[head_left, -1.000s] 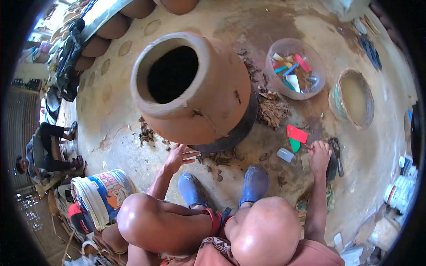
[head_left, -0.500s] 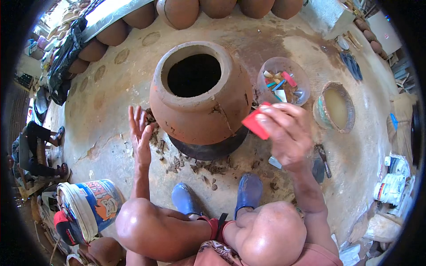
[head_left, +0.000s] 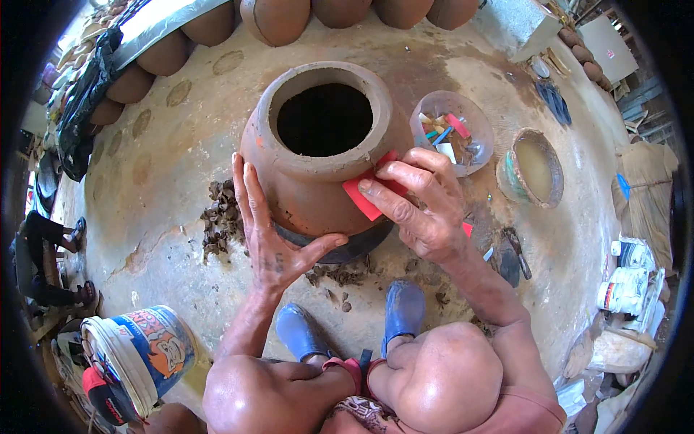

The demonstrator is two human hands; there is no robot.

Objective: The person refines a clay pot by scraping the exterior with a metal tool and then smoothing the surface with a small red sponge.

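In front of me a large wet clay pot [head_left: 303, 192] with a thick rim and wide round mouth sits on a dark round base [head_left: 354, 248]. My left hand [head_left: 271, 235] lies against its near left side, fingers stretched upward and thumb spread out. Between the fingers and thumb of my right hand [head_left: 426, 202] is a flat red scraper [head_left: 367, 197], pressed to the pot's right shoulder just below the rim. The right hand covers part of the pot's right wall.
Right of the pot stand a clear plastic basin [head_left: 481, 148] of small coloured tools and a bucket of cloudy water [head_left: 538, 170]. Clay scraps [head_left: 220, 217] litter the floor. A lidded bucket [head_left: 144, 354] is at lower left. Several finished pots [head_left: 278, 20] line the back; a person's legs [head_left: 47, 249] show far left.
My left hand has come in from beside the pot onto its wall. My right hand has moved left, bringing the red scraper against the pot's shoulder. The view has shifted slightly.
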